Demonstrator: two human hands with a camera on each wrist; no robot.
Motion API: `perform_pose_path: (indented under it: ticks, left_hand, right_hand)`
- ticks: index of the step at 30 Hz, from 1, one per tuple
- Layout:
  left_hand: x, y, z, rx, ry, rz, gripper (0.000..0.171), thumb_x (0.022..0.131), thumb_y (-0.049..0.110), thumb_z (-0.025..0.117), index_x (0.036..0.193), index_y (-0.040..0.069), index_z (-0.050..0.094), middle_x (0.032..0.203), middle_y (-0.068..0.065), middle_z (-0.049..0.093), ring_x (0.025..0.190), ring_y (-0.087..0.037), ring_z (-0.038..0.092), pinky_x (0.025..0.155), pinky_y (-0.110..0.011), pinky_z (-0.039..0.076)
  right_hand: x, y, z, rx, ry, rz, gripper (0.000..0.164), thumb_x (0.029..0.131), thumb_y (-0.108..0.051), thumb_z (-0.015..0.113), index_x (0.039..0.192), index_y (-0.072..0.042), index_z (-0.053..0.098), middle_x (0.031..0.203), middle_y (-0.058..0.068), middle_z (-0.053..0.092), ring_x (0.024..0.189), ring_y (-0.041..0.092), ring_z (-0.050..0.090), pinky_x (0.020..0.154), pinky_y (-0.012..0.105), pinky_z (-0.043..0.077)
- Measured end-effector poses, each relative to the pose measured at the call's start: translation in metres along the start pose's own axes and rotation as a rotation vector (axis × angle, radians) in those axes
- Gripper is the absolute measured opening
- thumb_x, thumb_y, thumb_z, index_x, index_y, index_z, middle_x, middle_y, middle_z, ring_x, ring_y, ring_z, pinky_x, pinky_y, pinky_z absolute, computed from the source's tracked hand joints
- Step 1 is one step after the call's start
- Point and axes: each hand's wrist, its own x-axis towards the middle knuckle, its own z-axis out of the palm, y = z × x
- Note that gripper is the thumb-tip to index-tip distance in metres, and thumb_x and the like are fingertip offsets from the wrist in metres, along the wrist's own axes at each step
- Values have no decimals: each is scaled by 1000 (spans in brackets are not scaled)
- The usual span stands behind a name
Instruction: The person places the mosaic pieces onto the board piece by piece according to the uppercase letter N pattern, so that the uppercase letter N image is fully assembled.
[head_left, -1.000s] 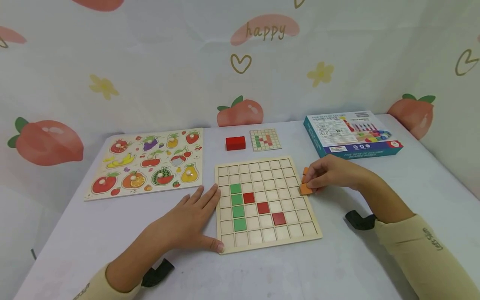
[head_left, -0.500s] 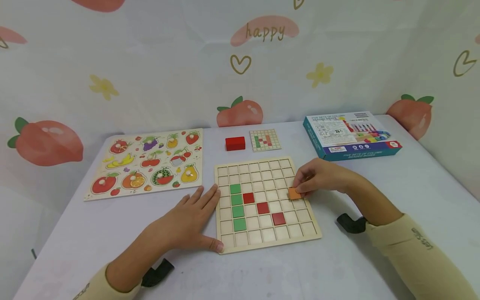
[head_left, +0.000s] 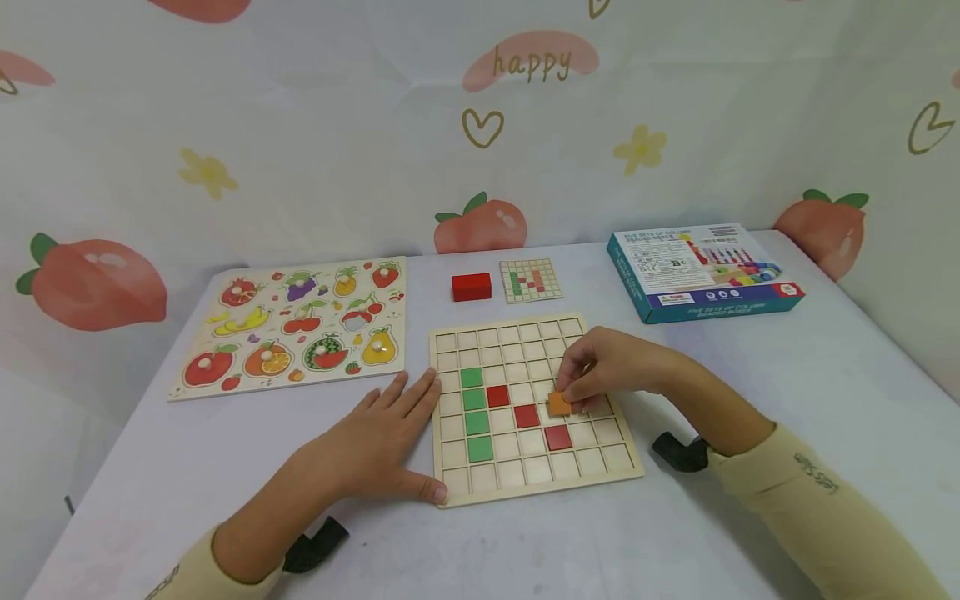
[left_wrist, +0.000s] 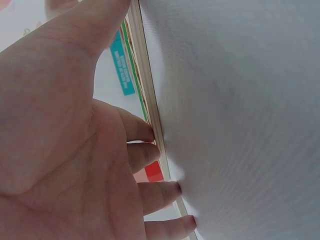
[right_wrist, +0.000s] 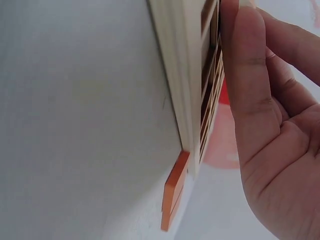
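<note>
In the head view a wooden grid board (head_left: 517, 490) lies on the table. Four-sided green tiles (head_left: 477, 423) form a column in its cells, and red tiles (head_left: 527, 416) step diagonally down to the right. My right hand (head_left: 611, 367) pinches an orange square tile (head_left: 559, 404) over the cells right of the middle red tile. My left hand (head_left: 367, 442) lies with straight fingers, its thumb and fingertips along the board's left edge. In the right wrist view, orange tiles (right_wrist: 174, 192) lie beside the board's edge; the hand covers them in the head view.
Behind the board are a red block (head_left: 471, 287) and a small pattern card (head_left: 532, 280) with coloured squares. A fruit puzzle board (head_left: 255, 350) lies at the left. At the back right stands a teal cardboard box (head_left: 712, 312).
My right hand has carried the orange tile leftward from beside the board's right edge to over its cells. The left hand has stayed in place.
</note>
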Motion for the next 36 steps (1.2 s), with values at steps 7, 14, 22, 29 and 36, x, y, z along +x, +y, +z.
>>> perform_pose_path:
  ticks: [7,14,22,29,36]
  left_hand:
    - [1,0,0,11,3,1,127,70,85,62,160,6,19,167,-9,9,150,-42,7,114,-64,19]
    - [1,1,-1,16,-1,-1,127,71,84,62,161,6,19,167,-9,9,150,-42,7,114,-64,19]
    - [1,1,-2,20,-5,0,127,71,85,61,161,6,18,168,-9,9,151,-42,6,114,-64,19]
    - [0,2,-2,4,-6,-8,127,71,84,63,161,6,18,167,-9,9,150,-43,7,114,-64,19]
    - [0,1,-2,-2,-11,-10,127,71,84,63,161,7,18,168,-9,10,150,-42,7,115,-64,19]
  right_hand:
    - [6,-3,8,-23,-17,30,2,87,-6,76,89,-4,75,75,5,70,67,18,65,67,31,58]
    - [7,-4,11,-69,-15,38,3,88,-10,77,88,-8,75,75,3,68,65,17,62,64,31,55]
    - [-4,1,-1,-26,51,33,4,91,-10,73,90,-6,75,74,7,68,67,21,62,67,34,56]
    - [-12,8,-21,-74,118,68,11,93,-16,73,95,-5,75,76,6,66,72,21,61,71,34,56]
    - [-21,19,-39,-176,228,157,14,93,-17,73,100,-5,74,78,5,65,66,21,58,63,34,51]
